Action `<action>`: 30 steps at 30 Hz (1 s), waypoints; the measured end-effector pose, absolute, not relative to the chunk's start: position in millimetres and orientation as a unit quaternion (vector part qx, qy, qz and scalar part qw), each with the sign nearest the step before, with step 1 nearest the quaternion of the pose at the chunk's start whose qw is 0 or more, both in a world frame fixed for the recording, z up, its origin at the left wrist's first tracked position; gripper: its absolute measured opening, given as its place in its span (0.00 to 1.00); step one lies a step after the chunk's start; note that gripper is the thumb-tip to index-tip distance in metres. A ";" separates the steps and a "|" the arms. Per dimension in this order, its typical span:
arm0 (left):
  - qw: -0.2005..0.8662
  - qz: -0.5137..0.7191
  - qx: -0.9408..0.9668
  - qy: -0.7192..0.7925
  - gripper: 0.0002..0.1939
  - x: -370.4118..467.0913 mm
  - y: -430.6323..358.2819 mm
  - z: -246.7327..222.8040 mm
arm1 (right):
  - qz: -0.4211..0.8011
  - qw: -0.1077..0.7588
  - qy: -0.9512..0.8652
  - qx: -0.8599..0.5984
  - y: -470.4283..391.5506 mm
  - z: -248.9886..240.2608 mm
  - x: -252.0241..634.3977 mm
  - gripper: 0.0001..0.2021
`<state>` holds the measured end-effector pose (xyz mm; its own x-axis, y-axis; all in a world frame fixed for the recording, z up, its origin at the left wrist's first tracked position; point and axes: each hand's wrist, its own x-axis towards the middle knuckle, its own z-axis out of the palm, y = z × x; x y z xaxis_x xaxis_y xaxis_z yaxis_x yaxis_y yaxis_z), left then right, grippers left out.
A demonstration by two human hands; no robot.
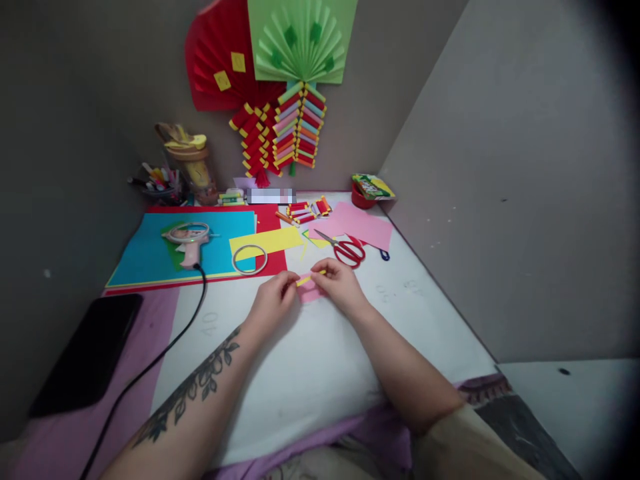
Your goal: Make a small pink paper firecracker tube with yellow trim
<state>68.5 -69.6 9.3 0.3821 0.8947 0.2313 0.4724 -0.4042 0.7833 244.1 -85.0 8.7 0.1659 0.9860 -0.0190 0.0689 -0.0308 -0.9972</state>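
Observation:
Between my two hands is a small pink piece of paper (311, 295) with a narrow yellow paper strip (304, 281) along its upper edge. My left hand (278, 295) pinches the strip's left end, and my right hand (338, 283) pinches the right end. Both hands are closed, low over the white table sheet. Just beyond my right hand lie scissors (350, 252) with red handles, their blades pointing away to the left. A yellow paper sheet (267, 243) and a pale ring (250, 260) lie beyond my left hand.
A glue gun (191, 250) rests on blue paper (135, 247), its black cord trailing toward me. Behind the scissors lie pink sheets (370, 227) and several small red paper rolls (313, 210). A black tablet-like slab (90, 353) lies left. Paper firecracker strings (300, 127) hang on the wall.

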 end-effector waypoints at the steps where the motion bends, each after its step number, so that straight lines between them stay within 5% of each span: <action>1: 0.301 0.326 0.778 0.445 0.11 67.7 -69.0 8.8 | 0.426 0.530 -0.452 -0.577 -83.1 8.6 250.6 0.09; 13: 0.131 0.142 0.882 0.430 0.15 70.8 -78.6 11.5 | 0.444 0.513 -0.424 -0.600 -77.5 -6.2 248.5 0.09; 18: 0.266 0.244 0.796 0.486 0.15 69.4 -72.3 11.1 | 0.427 0.524 -0.432 -0.597 -75.6 -4.4 243.3 0.09; 24: 0.651 0.325 0.517 0.450 0.19 73.5 -65.1 16.4 | 0.350 0.524 -0.537 -0.561 -84.0 6.2 239.5 0.03; 30: 0.597 0.377 0.538 0.460 0.11 73.0 -63.1 13.1 | 0.434 0.528 -0.508 -0.524 -86.0 7.3 235.1 0.06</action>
<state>73.0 -63.1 13.1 0.2917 0.9458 -0.1427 0.0455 0.1354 0.9898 235.1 -86.0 7.3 0.1065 0.9910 0.0810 0.0748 0.0732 -0.9945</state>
